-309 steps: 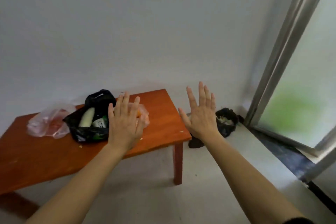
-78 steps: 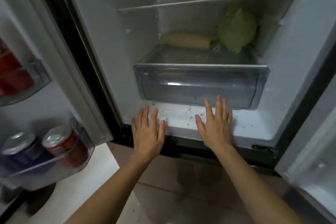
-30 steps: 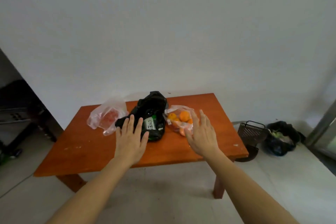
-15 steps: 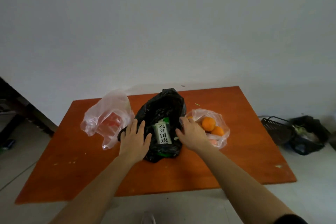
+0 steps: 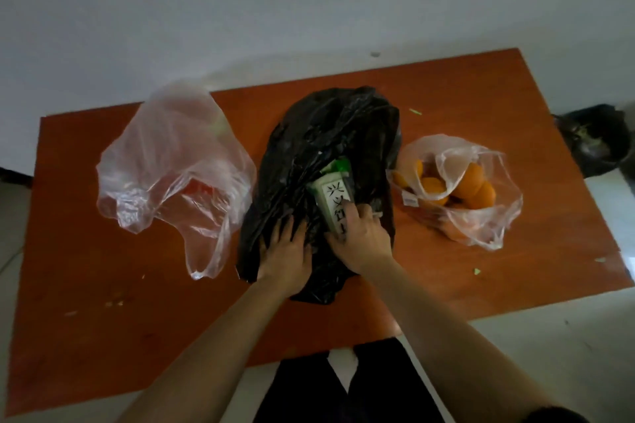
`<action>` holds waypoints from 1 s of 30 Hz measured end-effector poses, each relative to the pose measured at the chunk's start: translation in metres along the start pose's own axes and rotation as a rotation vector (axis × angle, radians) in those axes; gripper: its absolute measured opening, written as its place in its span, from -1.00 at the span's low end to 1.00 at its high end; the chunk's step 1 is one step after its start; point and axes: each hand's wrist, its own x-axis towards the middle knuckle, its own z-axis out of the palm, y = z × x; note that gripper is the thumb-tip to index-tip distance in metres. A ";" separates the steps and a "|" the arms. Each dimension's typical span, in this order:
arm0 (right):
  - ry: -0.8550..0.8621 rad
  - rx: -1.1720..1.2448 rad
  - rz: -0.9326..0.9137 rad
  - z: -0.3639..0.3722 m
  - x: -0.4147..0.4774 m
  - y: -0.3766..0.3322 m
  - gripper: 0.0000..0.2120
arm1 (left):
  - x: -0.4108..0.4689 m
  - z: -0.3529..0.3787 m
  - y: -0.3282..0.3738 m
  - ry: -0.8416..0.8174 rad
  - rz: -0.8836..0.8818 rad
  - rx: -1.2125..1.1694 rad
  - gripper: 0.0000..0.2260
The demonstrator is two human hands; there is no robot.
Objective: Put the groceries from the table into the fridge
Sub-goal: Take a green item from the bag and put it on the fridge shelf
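A black plastic bag (image 5: 330,134) lies in the middle of the orange-brown table (image 5: 86,302). A green and white packet (image 5: 331,194) with black lettering sticks out of the bag's mouth. My right hand (image 5: 360,240) is closed around the near end of that packet. My left hand (image 5: 285,256) presses flat on the black bag just left of it, fingers spread. A clear bag of oranges (image 5: 460,185) sits to the right of the black bag. Left of it is a crumpled clear bag (image 5: 171,161) with something red inside.
The table's far edge runs along a white wall. A dark bin bag (image 5: 598,141) stands on the floor past the right end of the table. My dark trouser legs (image 5: 347,385) show at the near edge. Small crumbs dot the tabletop.
I have leaned in over the table. My right hand moved from the black bag's edge onto the packet and closed on it. My left hand slid onto the black bag.
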 end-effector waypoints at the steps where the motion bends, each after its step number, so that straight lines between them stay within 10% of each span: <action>1: 0.015 -0.003 0.021 0.006 0.003 -0.001 -0.31 | 0.002 0.008 -0.004 -0.023 0.000 0.011 -0.47; 9: 0.062 0.033 0.045 0.004 0.032 -0.005 -0.28 | 0.009 0.025 -0.003 -0.082 -0.052 0.087 -0.46; 30: 0.219 1.016 0.134 -0.093 -0.009 0.024 -0.39 | 0.022 -0.019 0.027 -0.173 -0.109 0.189 -0.28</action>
